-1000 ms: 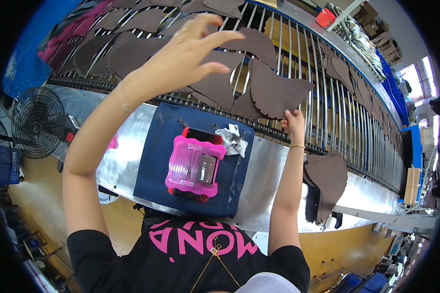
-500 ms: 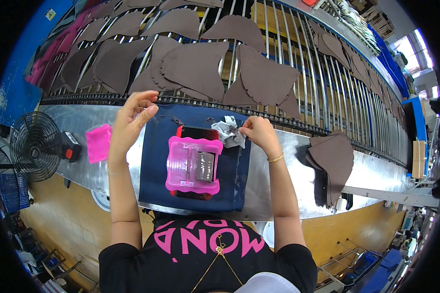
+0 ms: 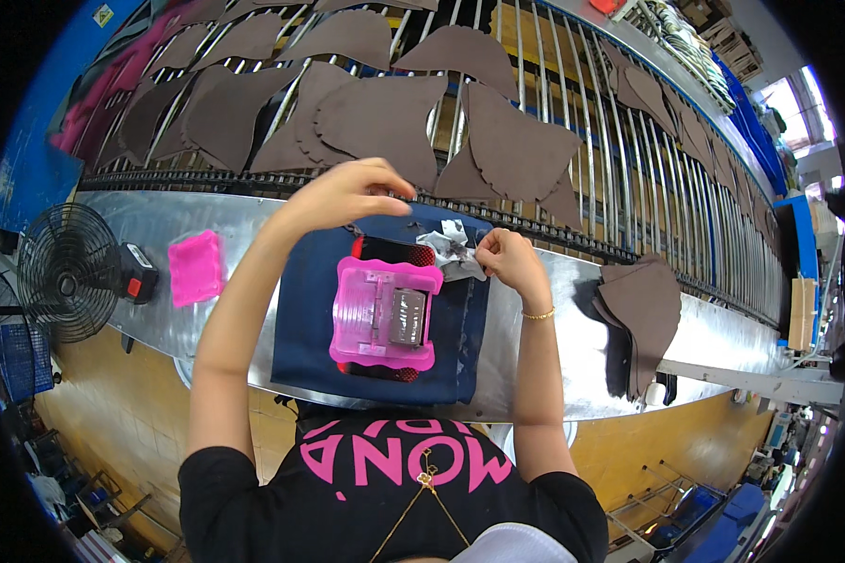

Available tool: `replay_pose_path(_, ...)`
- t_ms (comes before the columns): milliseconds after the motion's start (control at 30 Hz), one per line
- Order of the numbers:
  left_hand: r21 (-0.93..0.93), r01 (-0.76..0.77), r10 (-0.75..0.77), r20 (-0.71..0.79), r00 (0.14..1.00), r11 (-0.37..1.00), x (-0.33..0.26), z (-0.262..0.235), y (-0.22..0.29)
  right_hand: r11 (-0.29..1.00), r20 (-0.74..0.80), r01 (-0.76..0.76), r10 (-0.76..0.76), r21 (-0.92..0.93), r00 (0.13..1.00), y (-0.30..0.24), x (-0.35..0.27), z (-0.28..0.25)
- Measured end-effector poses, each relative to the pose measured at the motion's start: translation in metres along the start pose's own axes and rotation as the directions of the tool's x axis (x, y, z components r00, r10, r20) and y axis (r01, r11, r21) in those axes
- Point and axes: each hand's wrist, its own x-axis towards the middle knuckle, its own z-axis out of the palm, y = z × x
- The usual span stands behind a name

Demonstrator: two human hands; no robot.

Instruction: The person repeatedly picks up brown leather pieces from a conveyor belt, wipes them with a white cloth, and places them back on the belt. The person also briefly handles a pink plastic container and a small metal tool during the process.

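Brushed metal table (image 3: 504, 347), dark blue mat (image 3: 300, 347) on it, flat. Glossy pink plastic holder (image 3: 355, 305), wavy-edged, partly see-through, sits mid-mat over a red-and-black piece (image 3: 385, 250). Matte brown sheets (image 3: 521, 141), curved, some with notched edges, lie overlapping on a rack of thin metal rods (image 3: 662, 220). More brown pieces stacked right, on the table.

Crumpled paper (image 3: 455, 268) is on the mat's upper right, just beside the holder. Right hand (image 3: 518, 265) is at its right edge, fingers curled, thumb and forefinger close; can't tell if they grip it. Left hand (image 3: 347, 195) is up-left of it, apart, half open, thumb away from fingers, nothing visible in it.

Paper looks whitish-grey, creased, dark smudges in the middle.
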Motion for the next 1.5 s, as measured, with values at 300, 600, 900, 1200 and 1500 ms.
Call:
replay_pose_path(300,0.266,-0.14,-0.028,0.542,0.84,0.954,0.092,0.059,-0.014,0.949,-0.128,0.253,-0.279,-0.188,0.952,0.013,0.001,-0.003)
replay_pose_path(600,0.205,-0.136,0.027,0.459,0.888,0.969,0.091,0.05,-0.04,0.914,-0.302,0.266,-0.359,-0.307,0.883,0.028,-0.012,-0.019)
replay_pose_path(900,0.095,0.095,-0.113,0.217,0.969,0.991,0.081,0.051,-0.047,0.957,-0.258,0.161,-0.097,0.242,0.961,0.0,-0.036,-0.005)
replay_pose_path(1200,-0.323,0.114,-0.126,-0.019,0.992,0.939,0.07,0.034,-0.047,0.895,-0.132,0.446,-0.439,0.02,0.889,-0.023,-0.043,0.056)
replay_pose_path(1500,-0.095,0.027,-0.069,-0.48,0.875,0.995,-0.05,-0.015,-0.045,0.905,-0.263,0.345,-0.28,0.247,0.923,-0.007,-0.043,0.041)
